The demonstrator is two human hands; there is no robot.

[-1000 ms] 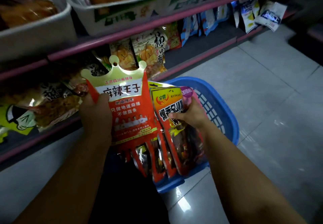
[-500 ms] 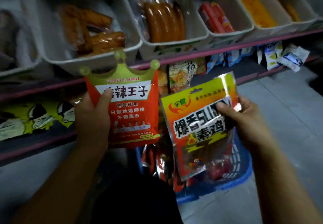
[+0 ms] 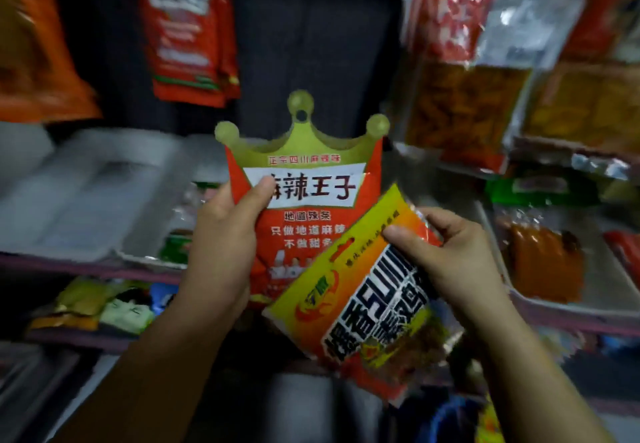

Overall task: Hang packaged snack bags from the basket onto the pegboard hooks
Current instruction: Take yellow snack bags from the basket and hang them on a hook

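Left hand (image 3: 221, 245) clamped on upright red crown-topped snack bag (image 3: 306, 197) at frame centre, right hand (image 3: 453, 262) pinching tilted yellow-orange snack bag (image 3: 363, 300) lower right, overlapping it, blurred hanging packets (image 3: 188, 30) above.

Everything hanging up at 10 to 2 o'clock is motion-smeared, labels unreadable. The yellow bag (image 3: 363, 307) covers the crown bag (image 3: 304, 200)'s lower right corner. Blue basket (image 3: 453, 422) at 5 o'clock is mostly cut off.
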